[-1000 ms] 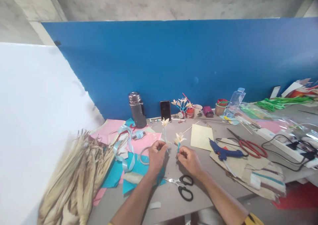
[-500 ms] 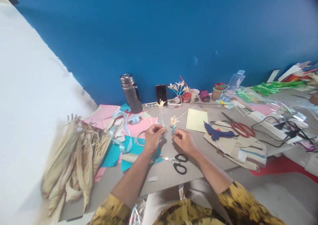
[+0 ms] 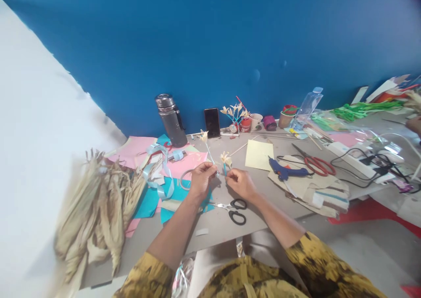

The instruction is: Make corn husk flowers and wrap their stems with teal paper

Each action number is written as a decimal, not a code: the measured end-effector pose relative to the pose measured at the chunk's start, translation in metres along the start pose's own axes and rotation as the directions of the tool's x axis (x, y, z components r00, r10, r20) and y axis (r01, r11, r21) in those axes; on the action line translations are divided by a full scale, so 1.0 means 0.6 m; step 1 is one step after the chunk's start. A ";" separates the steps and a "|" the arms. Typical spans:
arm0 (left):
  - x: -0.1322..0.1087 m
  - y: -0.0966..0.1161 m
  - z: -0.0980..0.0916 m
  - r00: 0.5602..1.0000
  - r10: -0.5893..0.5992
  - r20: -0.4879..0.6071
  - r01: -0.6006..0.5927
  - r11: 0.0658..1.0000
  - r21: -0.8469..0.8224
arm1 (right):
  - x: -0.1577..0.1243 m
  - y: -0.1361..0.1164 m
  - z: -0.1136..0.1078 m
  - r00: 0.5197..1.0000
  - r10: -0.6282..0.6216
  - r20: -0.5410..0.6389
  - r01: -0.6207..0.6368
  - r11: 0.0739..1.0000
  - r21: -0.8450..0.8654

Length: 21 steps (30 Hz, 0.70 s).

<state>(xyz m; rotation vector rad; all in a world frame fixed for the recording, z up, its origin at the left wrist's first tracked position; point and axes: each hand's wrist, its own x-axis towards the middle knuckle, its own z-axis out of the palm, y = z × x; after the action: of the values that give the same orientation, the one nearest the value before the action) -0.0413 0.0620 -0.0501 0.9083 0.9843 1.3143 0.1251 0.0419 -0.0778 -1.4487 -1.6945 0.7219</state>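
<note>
My left hand point(image 3: 201, 180) pinches the thin stem of a small cream husk flower point(image 3: 204, 136) that leans up and to the left. My right hand point(image 3: 241, 183) pinches the short blue stem of a second husk flower point(image 3: 225, 159). The two hands sit close together over the grey table point(image 3: 217, 228), with both stems nearly touching. Black-handled scissors point(image 3: 234, 210) lie just below my hands.
A heap of dried corn husks point(image 3: 98, 210) lies at the left beside coloured papers and pale blue ribbon point(image 3: 158, 166). A grey flask point(image 3: 170, 119), a phone point(image 3: 212, 122) and a jar of finished flowers point(image 3: 236, 114) stand along the blue wall. A blue glue gun point(image 3: 286, 172), red scissors point(image 3: 315, 163) and a power strip point(image 3: 358, 160) are to the right.
The camera tilted down, so my sleeves and lap came into view. The left hand's flower now leans further left; the hands have drawn slightly closer together.
</note>
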 end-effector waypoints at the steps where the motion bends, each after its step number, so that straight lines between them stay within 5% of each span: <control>1: -0.001 0.003 0.001 1.000 -0.025 0.007 0.025 0.999 -0.029 | 0.000 0.001 0.000 1.000 -0.002 0.000 0.002 1.000 -0.002; 7: -0.004 0.011 0.002 0.993 -0.121 -0.007 0.118 0.980 -0.161 | -0.001 0.001 -0.005 0.998 -0.013 -0.054 0.015 1.000 0.025; 11: -0.004 0.007 0.004 0.995 -0.100 0.024 0.102 0.981 -0.166 | -0.005 -0.010 -0.004 0.999 -0.049 0.017 0.045 0.982 0.184; 21: -0.013 0.001 0.009 0.998 0.025 0.062 -0.030 0.996 0.078 | -0.001 -0.014 -0.004 0.985 0.049 0.165 -0.121 0.877 0.465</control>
<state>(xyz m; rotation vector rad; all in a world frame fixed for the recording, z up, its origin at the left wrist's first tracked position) -0.0364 0.0542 -0.0473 1.0198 0.9850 1.2709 0.1222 0.0396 -0.0696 -1.1453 -1.4280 1.2254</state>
